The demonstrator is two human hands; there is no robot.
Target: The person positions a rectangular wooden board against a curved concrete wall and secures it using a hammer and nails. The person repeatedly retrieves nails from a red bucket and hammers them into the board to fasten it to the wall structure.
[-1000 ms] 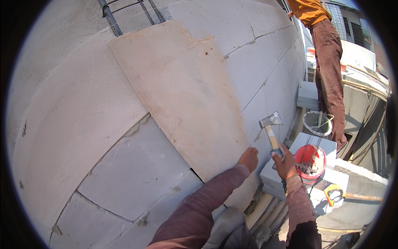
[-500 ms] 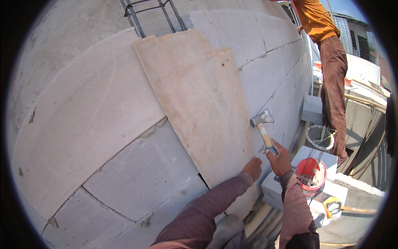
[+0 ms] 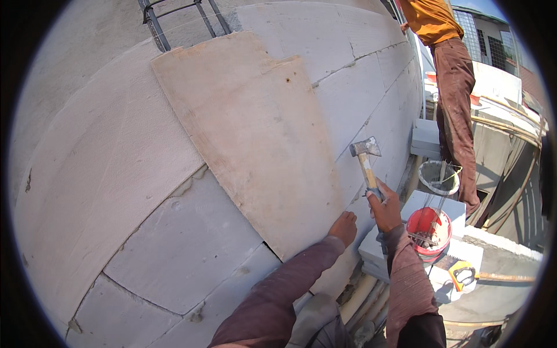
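Observation:
My right hand [image 3: 385, 210] is wrapped round the wooden handle of a hatchet [image 3: 365, 147], whose grey, spattered metal head is raised in front of the block wall. A large, thin plywood board [image 3: 255, 127] with a notched top edge lies against the wall. My left hand [image 3: 343, 228] is at the board's lower right edge, its fingers bent and drawn together. Whatever those fingers may hold is too small or hidden to make out. The left forearm crosses over the board's bottom end.
Pale block wall [image 3: 174, 243] fills the left and middle. Steel bars [image 3: 154, 26] rise above the board. At right are a red bucket [image 3: 427, 250] with mortar and tools, a yellow-handled saw [image 3: 462, 276], and a pail [image 3: 439, 177]. A co-worker [image 3: 455, 87] stands beyond.
The view has shifted, so the wall, board and buckets sit farther left and higher. My right hand still holds the hatchet raised, and my left hand stays by the board's edge.

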